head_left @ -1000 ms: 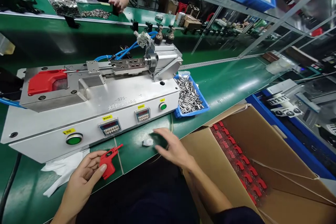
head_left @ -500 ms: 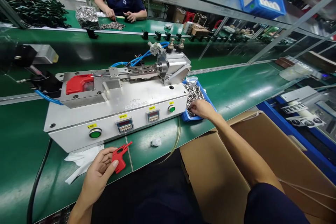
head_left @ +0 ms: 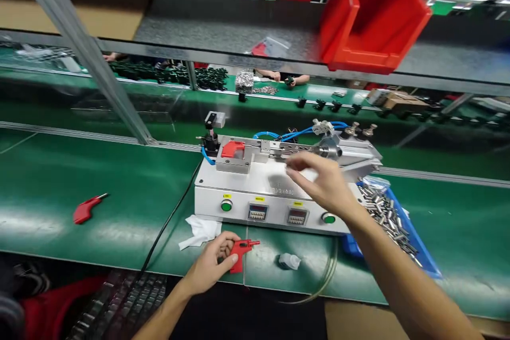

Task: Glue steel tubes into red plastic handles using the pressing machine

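My left hand grips a red pistol-shaped plastic part between thumb and fingers, its thin end pointing right, near the bench's front edge. Over the white bench machine hovers my right hand, thumb and fingers bent together; whatever they pinch is too blurred to make out. Another red part sits in the machine's metal fixture at the left. A blue bin of small metal cylinders stands at the machine's right end, behind my right forearm.
Farther left on the green bench lies a red part with a metal tip. White tissue, a crumpled whitish piece and a black cable are nearby. A shelf overhead carries a red bin. Another person's hands work beyond.
My right hand has left the blue bin and moved left over the machine. The view has swung left and up. My left hand still holds the red part.
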`<state>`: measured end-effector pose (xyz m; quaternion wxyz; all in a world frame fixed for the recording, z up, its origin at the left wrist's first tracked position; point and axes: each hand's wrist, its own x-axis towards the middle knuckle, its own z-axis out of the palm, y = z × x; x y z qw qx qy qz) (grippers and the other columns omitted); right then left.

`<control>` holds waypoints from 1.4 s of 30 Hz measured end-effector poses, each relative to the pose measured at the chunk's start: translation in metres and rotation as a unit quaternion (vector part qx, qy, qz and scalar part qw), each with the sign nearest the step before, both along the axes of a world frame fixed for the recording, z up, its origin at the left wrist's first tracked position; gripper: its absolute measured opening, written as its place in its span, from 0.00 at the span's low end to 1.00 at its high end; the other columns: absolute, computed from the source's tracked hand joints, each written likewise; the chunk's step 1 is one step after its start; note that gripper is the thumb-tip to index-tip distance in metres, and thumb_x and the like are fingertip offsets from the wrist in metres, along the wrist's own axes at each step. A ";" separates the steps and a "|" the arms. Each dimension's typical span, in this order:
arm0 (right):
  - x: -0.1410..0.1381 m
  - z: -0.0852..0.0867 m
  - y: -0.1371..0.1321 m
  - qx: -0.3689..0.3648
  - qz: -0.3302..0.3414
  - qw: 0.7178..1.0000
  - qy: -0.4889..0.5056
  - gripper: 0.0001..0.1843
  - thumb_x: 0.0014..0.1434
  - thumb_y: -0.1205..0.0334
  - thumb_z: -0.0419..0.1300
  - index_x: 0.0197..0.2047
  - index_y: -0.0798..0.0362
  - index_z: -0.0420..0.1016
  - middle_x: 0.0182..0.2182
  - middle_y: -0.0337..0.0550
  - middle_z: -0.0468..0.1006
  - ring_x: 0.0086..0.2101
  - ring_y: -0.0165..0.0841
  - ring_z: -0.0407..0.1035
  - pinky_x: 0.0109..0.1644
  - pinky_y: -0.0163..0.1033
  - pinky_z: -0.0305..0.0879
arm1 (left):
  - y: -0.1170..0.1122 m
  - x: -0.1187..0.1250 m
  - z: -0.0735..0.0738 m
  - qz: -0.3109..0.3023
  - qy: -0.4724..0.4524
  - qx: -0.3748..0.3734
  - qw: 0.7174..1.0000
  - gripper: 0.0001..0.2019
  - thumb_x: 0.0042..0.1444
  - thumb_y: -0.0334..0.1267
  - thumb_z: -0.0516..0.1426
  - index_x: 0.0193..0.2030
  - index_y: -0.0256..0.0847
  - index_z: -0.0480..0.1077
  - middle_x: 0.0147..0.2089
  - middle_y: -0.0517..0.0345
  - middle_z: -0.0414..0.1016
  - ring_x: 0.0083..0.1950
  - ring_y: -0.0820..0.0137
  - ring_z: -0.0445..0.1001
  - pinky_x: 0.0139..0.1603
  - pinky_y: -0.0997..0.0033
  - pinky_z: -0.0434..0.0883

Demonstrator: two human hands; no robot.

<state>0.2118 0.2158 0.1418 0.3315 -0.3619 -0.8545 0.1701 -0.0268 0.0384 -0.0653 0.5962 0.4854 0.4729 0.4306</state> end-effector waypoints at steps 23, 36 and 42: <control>-0.128 0.000 0.073 0.080 0.021 0.958 -0.275 0.11 0.65 0.72 0.63 0.45 0.51 0.85 0.50 0.49 0.80 0.49 0.45 0.73 0.46 0.44 0.70 | 0.004 -0.002 0.016 0.055 -0.014 0.026 0.998 0.13 0.58 0.47 0.66 0.49 0.52 0.78 0.39 0.56 0.78 0.40 0.58 0.79 0.41 0.58 0.75; -0.022 0.000 0.034 0.043 0.059 0.992 -0.104 0.06 0.66 0.61 0.59 0.41 0.52 0.78 0.41 0.48 0.81 0.42 0.42 0.75 0.48 0.46 0.73 | 0.040 -0.039 0.107 0.225 0.063 0.233 0.944 0.16 0.66 0.44 0.63 0.57 0.42 0.73 0.50 0.50 0.82 0.46 0.63 0.82 0.47 0.65 0.80; 0.025 -0.047 -0.001 0.057 0.017 0.989 -0.132 0.12 0.70 0.58 0.58 0.51 0.50 0.78 0.46 0.52 0.81 0.47 0.48 0.76 0.51 0.52 0.74 | 0.144 -0.059 0.176 0.142 0.321 0.314 0.882 0.18 0.63 0.35 0.57 0.59 0.36 0.73 0.41 0.57 0.77 0.33 0.70 0.74 0.41 0.69 0.72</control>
